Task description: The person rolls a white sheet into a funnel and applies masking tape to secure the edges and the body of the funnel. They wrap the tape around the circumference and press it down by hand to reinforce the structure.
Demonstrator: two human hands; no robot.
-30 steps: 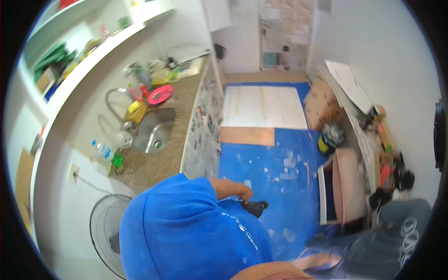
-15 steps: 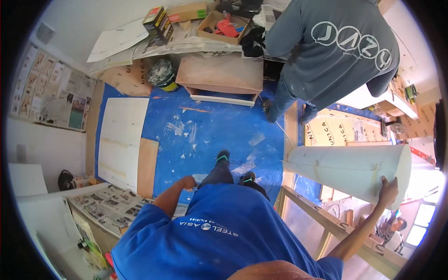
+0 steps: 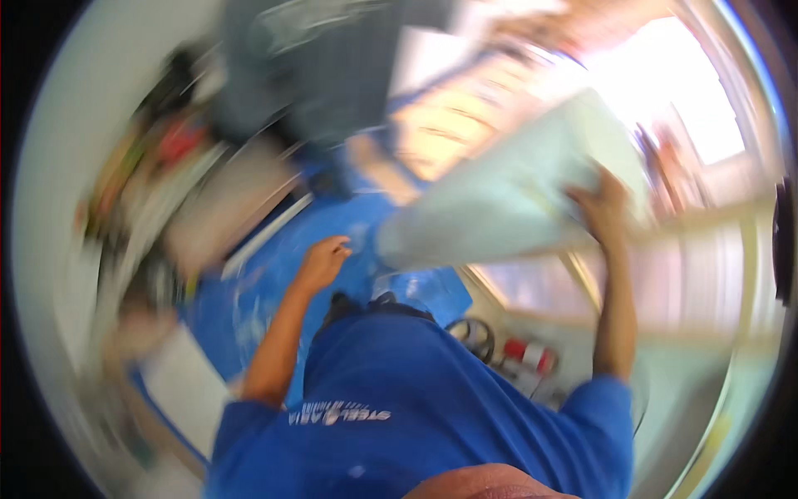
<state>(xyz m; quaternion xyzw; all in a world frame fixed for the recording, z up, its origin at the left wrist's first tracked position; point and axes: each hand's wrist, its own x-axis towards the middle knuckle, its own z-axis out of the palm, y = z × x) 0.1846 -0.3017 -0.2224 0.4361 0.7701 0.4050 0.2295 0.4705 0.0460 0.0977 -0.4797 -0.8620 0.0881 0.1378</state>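
A large pale, greenish-white rolled sheet (image 3: 490,195) slants from the middle toward the upper right, wide like a tube. My right hand (image 3: 605,204) is on its upper right end, holding it with fingers and thumb against the side. Motion blur hides just how the fingertips sit. My left hand (image 3: 324,262) is in front of me, left of the roll's lower end and apart from it. Its fingers are loosely bent and apart, with nothing in them.
A person in a grey top (image 3: 307,75) stands ahead, near a wooden box-like piece (image 3: 229,204). Blue sheeting (image 3: 249,312) covers the floor, with a white board (image 3: 187,378) at left. A wooden rail (image 3: 698,218) runs at right. A red cylindrical object (image 3: 530,355) lies below it.
The view has swung to the right and blurred. The roll now slants up across the middle, still in my right hand. My left hand has come forward, nearer the roll.
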